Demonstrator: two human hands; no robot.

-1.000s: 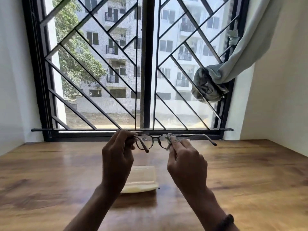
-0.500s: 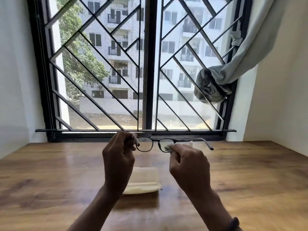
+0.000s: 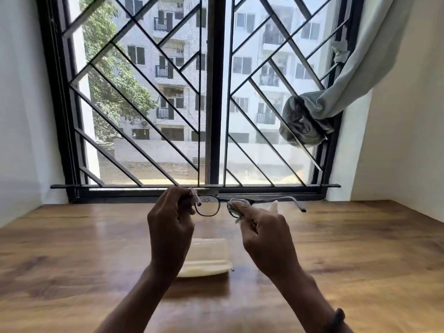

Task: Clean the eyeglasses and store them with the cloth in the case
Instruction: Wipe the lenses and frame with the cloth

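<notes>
Well behind the case, a barred window [image 3: 213, 92] fills the wall. Its glare could hide smears, so a lens might be judged clean too soon. The bars are dark, straight metal set in diagonals. The table [image 3: 72, 260] under the case is the main hazard: if either grip slips, the glasses fall onto hard, glossy, brown-grained wood. A grey curtain [image 3: 348, 92], soft and knotted, hangs far up and right of the case, out of play. Above the case's left end, the left hand [image 3: 169, 231] is curled, its fingertips pinching the glasses at their left hinge. Squeezing there while the other hand rubs could twist the thin frame. Above the case's right end, the right hand [image 3: 266, 236] pinches the cloth over the right lens between thumb and fingers, and pressing too hard could pop the lens from its rim. The case [image 3: 209, 258] lies flat on the table, a pale, rounded oblong of what looks like translucent plastic. I cannot tell whether its lid is shut. The glasses [image 3: 223, 201] are held in the air above and just beyond the case. They have slim dark rims, the right temple is unfolded, and the left lens is speckled with what look like droplets, which might dry to marks if left. The cloth [image 3: 236, 219] is small, white and crumpled, and any grit caught in it would scratch.
</notes>
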